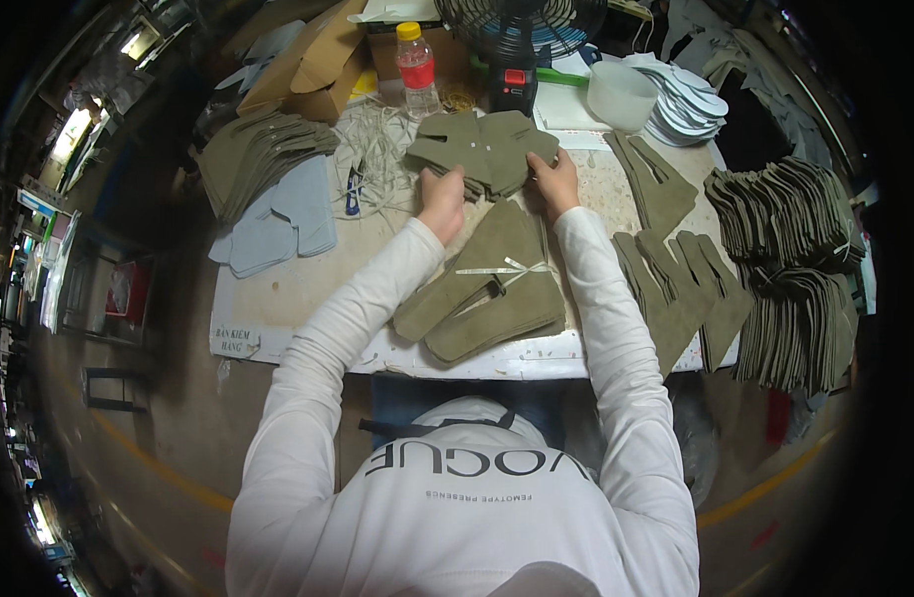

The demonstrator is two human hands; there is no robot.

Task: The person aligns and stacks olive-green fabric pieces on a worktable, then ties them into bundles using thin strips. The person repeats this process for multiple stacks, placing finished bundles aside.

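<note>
My left hand (443, 204) grips the near left edge of a small stack of olive-green cut pieces (487, 151), thumb on top. At the right edge of the same stack, my right hand (554, 184) has its fingers closed on the material. The pieces look like suede, with slots in them. Just nearer to me lies a bundle of olive-green pieces (502, 308), tied round with a thin white strip (505, 268). A pile of loose whitish strips (377, 159) is left of my hands, with small blue snips (354, 191) on it.
More olive pieces lie at the left (263, 154) and right (666, 289); tall tied stacks (790, 214) stand at the right edge. Pale blue pieces (278, 234) lie at left. Behind are a yellow-capped bottle (415, 72), a black fan (517, 80) and a white tub (621, 97).
</note>
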